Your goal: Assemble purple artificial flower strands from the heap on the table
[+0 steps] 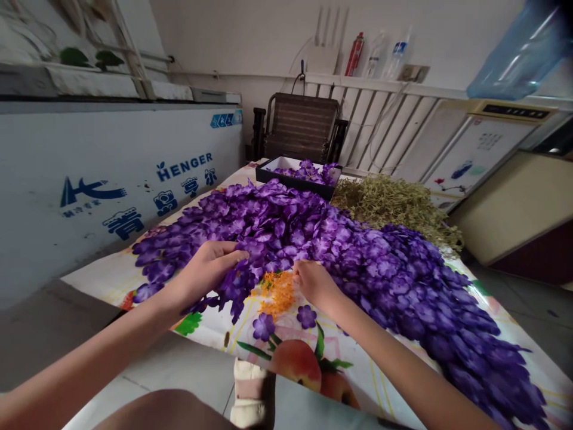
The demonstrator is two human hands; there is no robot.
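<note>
My left hand [213,263] is closed, thumb against fingers, on a purple flower [254,249] at the near edge of a large purple flower heap [286,221]. More purple blossoms [235,289] hang below its fingers. My right hand [313,283] is curled shut beside a small scatter of orange bits [276,292]. Whatever its fingertips hold, if anything, is hidden. Two single purple flowers lie nearer me, a left one [264,326] and a right one [307,316]. All of this rests on a table with a fruit-printed cover [376,370].
Behind the heap is a black-edged box [293,186] with more purple flowers inside. Dried greenish stems [389,203] lie at the back right. A white freezer [111,179] flanks the left side, a brown chair [304,125] the far end, and a water dispenser [474,149] the right.
</note>
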